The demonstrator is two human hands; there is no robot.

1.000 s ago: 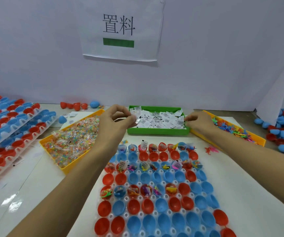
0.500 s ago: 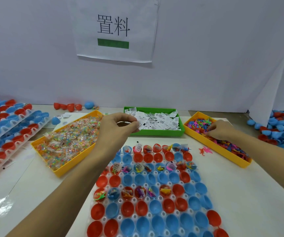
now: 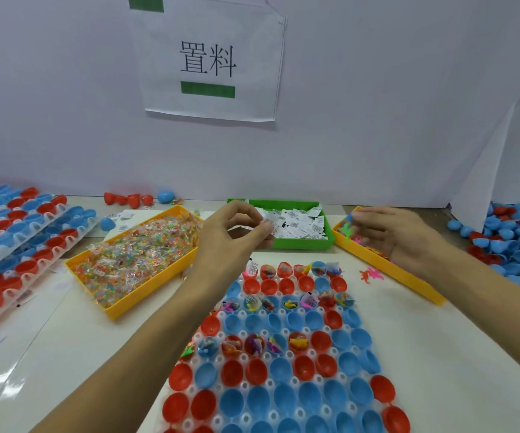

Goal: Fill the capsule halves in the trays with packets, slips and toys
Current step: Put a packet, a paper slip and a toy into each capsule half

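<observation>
A white tray (image 3: 219,314) of red and blue capsule halves lies in front of me; some halves in its far rows hold toys, packets and slips. My left hand (image 3: 230,239) hovers at its far end and pinches a few white slips (image 3: 269,225) between thumb and fingers. Behind it is the green tray (image 3: 299,243) of slips. My right hand (image 3: 393,235), blurred, is over the left end of the yellow toy tray (image 3: 408,285), with small coloured toys (image 3: 348,227) at its fingertips. A yellow tray (image 3: 127,307) of bead packets sits left.
Stacked trays of capsule halves (image 3: 8,232) fill the left edge. A heap of loose blue and red halves (image 3: 515,245) lies at the right. A few loose halves (image 3: 127,200) sit by the back wall under a paper sign (image 3: 212,64). A pink toy (image 3: 369,274) lies on the table.
My right hand went from the green slip tray to the toy tray, dipped in, and now sits at that tray's left end. My left hand kept its slips and barely moved.
</observation>
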